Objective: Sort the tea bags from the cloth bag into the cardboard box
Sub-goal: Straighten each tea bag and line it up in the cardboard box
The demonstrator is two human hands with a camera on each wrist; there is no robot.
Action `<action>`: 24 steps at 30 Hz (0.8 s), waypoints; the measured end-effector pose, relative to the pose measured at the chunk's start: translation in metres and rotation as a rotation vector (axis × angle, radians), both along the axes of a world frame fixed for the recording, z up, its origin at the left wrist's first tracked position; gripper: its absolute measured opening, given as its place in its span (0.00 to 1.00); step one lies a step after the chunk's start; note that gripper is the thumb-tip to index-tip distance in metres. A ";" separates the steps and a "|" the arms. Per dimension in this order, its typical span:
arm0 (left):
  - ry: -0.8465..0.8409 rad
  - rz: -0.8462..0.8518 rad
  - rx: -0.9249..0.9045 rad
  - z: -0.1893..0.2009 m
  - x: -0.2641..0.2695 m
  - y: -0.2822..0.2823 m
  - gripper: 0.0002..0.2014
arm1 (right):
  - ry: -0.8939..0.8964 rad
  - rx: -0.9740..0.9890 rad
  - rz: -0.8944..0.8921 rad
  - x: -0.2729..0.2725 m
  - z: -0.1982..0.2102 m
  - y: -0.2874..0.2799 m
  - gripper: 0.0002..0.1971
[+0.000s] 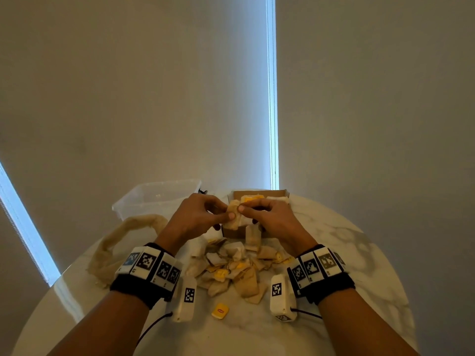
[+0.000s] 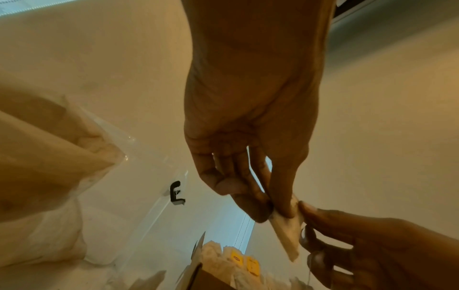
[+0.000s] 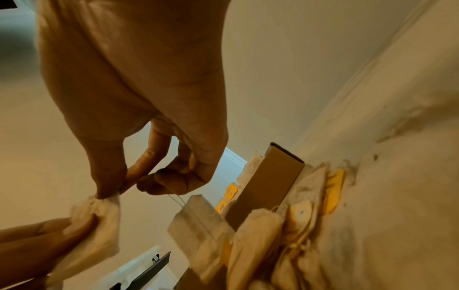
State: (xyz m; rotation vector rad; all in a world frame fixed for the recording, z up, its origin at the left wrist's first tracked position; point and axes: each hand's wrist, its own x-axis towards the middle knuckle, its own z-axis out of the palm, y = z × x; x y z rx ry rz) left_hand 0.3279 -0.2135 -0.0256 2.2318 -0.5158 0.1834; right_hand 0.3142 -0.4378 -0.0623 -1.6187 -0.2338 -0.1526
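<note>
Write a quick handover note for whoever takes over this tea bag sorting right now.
Left hand and right hand: both pinch one tea bag above the cardboard box.
Box: already holds several tea bags.
Loose tea bag pile: on the table, near side of the box.
Cloth bag: lies slack at left.
Left: place the held bag, then clear the pile.
</note>
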 end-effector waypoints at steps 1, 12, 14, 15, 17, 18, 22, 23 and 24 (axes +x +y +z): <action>0.023 -0.013 0.000 0.002 0.000 -0.001 0.13 | -0.004 0.007 -0.002 0.000 0.000 0.000 0.06; -0.036 0.116 -0.058 0.006 -0.003 -0.001 0.12 | -0.010 -0.035 -0.031 0.005 -0.001 -0.007 0.12; -0.026 0.149 -0.092 0.006 -0.003 -0.001 0.11 | 0.021 -0.116 -0.054 0.008 -0.003 -0.014 0.10; -0.014 0.164 -0.094 0.007 -0.003 0.000 0.10 | 0.049 -0.198 -0.038 0.008 -0.004 -0.017 0.09; 0.010 0.186 -0.073 0.007 -0.002 0.000 0.09 | 0.064 -0.366 0.017 0.008 -0.005 -0.018 0.10; 0.021 0.188 -0.061 0.007 -0.002 -0.002 0.09 | 0.044 -0.396 0.037 0.007 -0.005 -0.015 0.12; 0.044 0.167 -0.018 0.002 -0.004 -0.010 0.09 | -0.048 -0.291 0.061 0.000 0.000 -0.002 0.12; 0.043 0.164 -0.013 0.002 -0.005 -0.012 0.09 | -0.064 -0.276 0.072 -0.001 0.000 0.000 0.11; 0.044 0.154 -0.014 0.002 -0.006 -0.014 0.09 | -0.071 -0.267 0.084 -0.001 -0.002 0.001 0.10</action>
